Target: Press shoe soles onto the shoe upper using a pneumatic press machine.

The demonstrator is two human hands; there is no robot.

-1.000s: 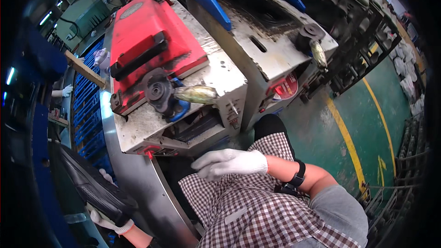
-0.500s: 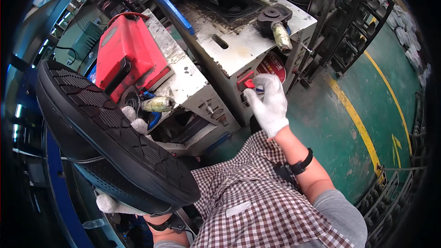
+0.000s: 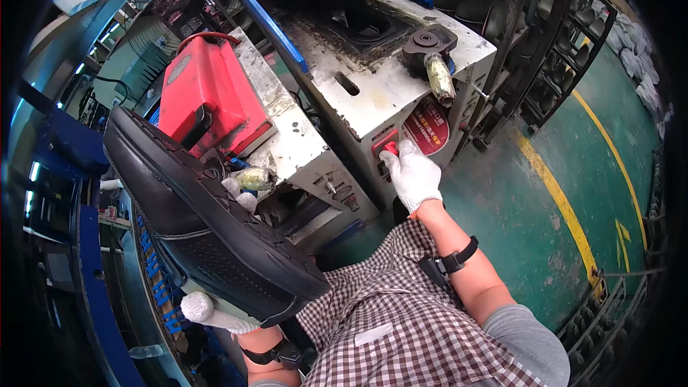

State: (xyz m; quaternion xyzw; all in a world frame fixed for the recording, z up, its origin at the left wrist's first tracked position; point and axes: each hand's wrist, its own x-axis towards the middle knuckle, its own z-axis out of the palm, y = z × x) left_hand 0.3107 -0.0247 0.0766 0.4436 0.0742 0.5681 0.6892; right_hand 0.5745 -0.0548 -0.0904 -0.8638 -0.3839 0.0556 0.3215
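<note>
Black shoe (image 3: 215, 236) held sole-up, gripped by gloved left hand (image 3: 215, 312).
Gloved right hand (image 3: 412, 175): fingertips pressing red button (image 3: 389, 147) on white machine (image 3: 373, 93).

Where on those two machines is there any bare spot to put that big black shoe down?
The pale top of the right machine is bare between its slot and the black knob. The left machine's ledge beside the red block is narrow. The front is crowded: the right hand is at the red button, and the left hand holds the shoe.
</note>
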